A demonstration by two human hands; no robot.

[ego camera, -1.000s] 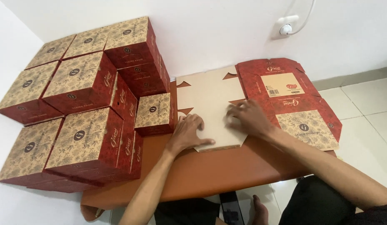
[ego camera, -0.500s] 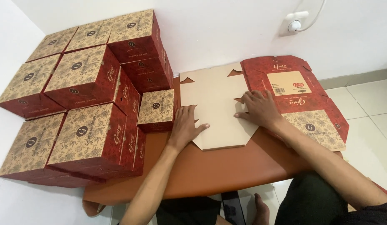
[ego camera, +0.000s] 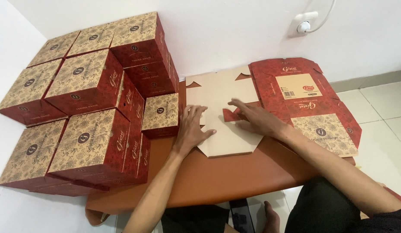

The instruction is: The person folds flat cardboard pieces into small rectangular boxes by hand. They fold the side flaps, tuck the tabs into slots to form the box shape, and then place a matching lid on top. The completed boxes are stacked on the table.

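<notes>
Right now your left hand (ego camera: 192, 128) lies flat, fingers spread and open, on the plain tan inner face of the unfolded carton blank (ego camera: 222, 112), gripping nothing. Your right hand (ego camera: 256, 121) rests palm down just beside it, fingers stretched out toward a small red flap (ego camera: 232, 114); whether the fingertips pinch that flap or only press on it cannot be told, since the hand covers the contact. The blank lies across the brown table (ego camera: 217, 177), its printed red half (ego camera: 304, 99) overhanging the right edge toward the tiled floor (ego camera: 381, 112). Your right forearm hides part of the patterned panel. On your left, stacked red-and-tan boxes (ego camera: 88, 108) fill the corner; the lower ones are partly hidden. The wall socket (ego camera: 304, 23) is cut off near the top, its cable leaving the frame.
</notes>
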